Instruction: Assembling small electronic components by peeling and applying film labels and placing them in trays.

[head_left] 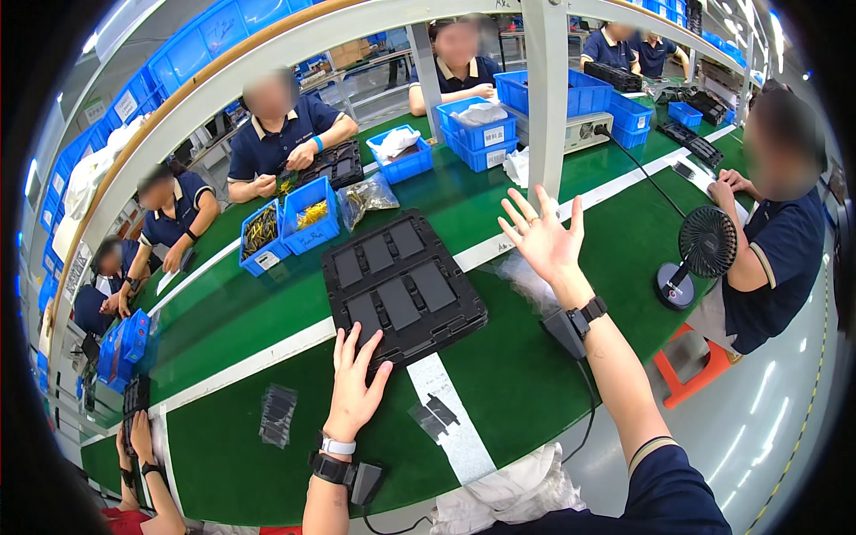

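A black plastic tray (464,319) lies on the green table in front of me. Several flat dark rectangular pieces (398,303) sit in its pockets, in two rows. My left hand (355,392) is at the tray's near left edge, its fingers spread and the tips over the rim; whether they press on it I cannot tell. Raised to the right of the tray is my right hand (548,239), palm showing, fingers apart, with nothing in it. Crumpled clear plastic film (526,283) lies on the table below that hand.
Clear sheets with dark strips (278,415) lie left, others (435,416) nearer me. Blue bins (310,214) and a bag of parts (367,198) stand beyond the tray. A white post (542,107) rises ahead. A black fan (707,242) stands right. Co-workers sit around the table.
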Action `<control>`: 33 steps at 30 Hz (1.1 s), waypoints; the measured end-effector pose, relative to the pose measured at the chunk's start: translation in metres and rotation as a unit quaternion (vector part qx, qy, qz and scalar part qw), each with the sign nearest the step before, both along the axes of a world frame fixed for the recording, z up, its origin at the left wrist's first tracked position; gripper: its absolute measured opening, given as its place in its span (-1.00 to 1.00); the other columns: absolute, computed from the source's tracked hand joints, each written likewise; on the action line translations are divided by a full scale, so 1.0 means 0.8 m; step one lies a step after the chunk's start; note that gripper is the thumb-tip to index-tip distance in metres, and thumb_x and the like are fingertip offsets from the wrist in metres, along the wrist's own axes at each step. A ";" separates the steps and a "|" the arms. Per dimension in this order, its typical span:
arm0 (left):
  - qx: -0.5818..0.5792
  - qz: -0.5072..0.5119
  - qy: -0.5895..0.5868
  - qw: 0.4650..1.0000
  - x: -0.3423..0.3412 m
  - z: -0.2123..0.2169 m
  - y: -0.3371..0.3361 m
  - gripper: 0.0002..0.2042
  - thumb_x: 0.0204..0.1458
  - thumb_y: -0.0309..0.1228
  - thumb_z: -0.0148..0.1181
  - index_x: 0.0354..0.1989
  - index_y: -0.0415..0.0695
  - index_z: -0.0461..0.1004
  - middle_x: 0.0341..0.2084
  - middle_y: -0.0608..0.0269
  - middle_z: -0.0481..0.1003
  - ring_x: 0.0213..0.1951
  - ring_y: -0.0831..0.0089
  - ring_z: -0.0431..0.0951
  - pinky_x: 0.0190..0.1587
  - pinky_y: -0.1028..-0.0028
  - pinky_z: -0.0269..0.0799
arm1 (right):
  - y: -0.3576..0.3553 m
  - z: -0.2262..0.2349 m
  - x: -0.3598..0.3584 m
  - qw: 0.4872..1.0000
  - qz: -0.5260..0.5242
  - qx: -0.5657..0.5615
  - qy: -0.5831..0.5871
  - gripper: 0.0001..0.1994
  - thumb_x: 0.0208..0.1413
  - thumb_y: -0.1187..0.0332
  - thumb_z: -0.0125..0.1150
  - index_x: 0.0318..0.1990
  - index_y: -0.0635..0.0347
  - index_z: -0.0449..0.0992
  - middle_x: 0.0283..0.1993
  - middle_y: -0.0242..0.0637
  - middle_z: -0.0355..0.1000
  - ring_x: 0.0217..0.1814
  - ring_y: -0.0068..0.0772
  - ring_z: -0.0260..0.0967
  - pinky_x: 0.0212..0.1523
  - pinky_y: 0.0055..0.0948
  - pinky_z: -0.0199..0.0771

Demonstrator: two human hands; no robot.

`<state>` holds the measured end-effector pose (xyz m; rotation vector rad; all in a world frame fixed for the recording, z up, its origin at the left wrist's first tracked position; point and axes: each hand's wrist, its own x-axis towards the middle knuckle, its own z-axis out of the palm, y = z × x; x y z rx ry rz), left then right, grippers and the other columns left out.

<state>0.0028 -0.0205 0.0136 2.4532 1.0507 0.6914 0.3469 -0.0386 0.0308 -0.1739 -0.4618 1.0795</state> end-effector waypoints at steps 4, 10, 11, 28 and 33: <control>-0.002 0.001 0.000 1.000 0.001 0.001 0.001 -0.57 0.01 -0.35 0.07 0.10 -0.07 0.28 0.23 0.03 0.01 0.29 0.01 -0.17 0.26 0.16 -0.17 | 0.002 0.000 0.000 1.000 -0.001 -0.003 0.002 -0.20 0.00 -0.30 -0.20 0.31 -0.09 -0.19 0.32 0.01 -0.15 0.36 -0.02 -0.20 0.28 -0.04 -0.14; 0.003 -0.003 0.000 1.000 -0.001 0.003 0.001 -0.57 0.01 -0.35 0.07 0.10 -0.06 0.27 0.23 0.02 0.01 0.28 0.00 -0.16 0.26 0.16 -0.16 | 0.000 0.007 0.003 1.000 0.008 0.012 0.002 -0.21 0.02 -0.28 -0.20 0.29 0.00 -0.14 0.31 0.03 -0.12 0.35 0.00 -0.16 0.27 -0.03 -0.10; 0.003 -0.004 -0.002 1.000 0.000 0.003 0.003 -0.57 0.01 -0.35 0.08 0.10 -0.06 0.27 0.22 0.02 0.01 0.28 0.00 -0.16 0.25 0.16 -0.16 | -0.001 0.007 0.003 1.000 0.007 0.014 0.004 -0.22 0.02 -0.28 -0.20 0.27 0.02 -0.10 0.31 0.03 -0.12 0.35 0.00 -0.16 0.27 -0.03 -0.10; 0.016 0.003 -0.004 1.000 0.002 0.000 0.003 -0.56 -0.01 -0.31 0.10 0.10 -0.04 0.28 0.21 -0.02 0.03 0.27 -0.06 -0.14 0.23 0.14 -0.08 | -0.006 0.011 0.034 0.996 0.043 0.077 0.023 0.00 -0.05 -0.30 -0.08 0.20 0.52 -0.19 0.27 0.01 -0.01 0.20 -0.15 0.12 0.22 -0.19 0.05; 0.015 -0.002 -0.002 1.000 -0.005 -0.008 0.000 -0.56 0.00 -0.32 0.09 0.11 -0.04 0.26 0.21 0.00 0.03 0.28 -0.04 -0.16 0.24 0.13 -0.12 | -0.008 0.008 0.035 0.992 0.073 0.095 0.030 0.02 -0.08 -0.30 -0.04 0.19 0.56 -0.14 0.27 -0.05 0.01 0.17 -0.27 0.16 0.22 -0.26 0.07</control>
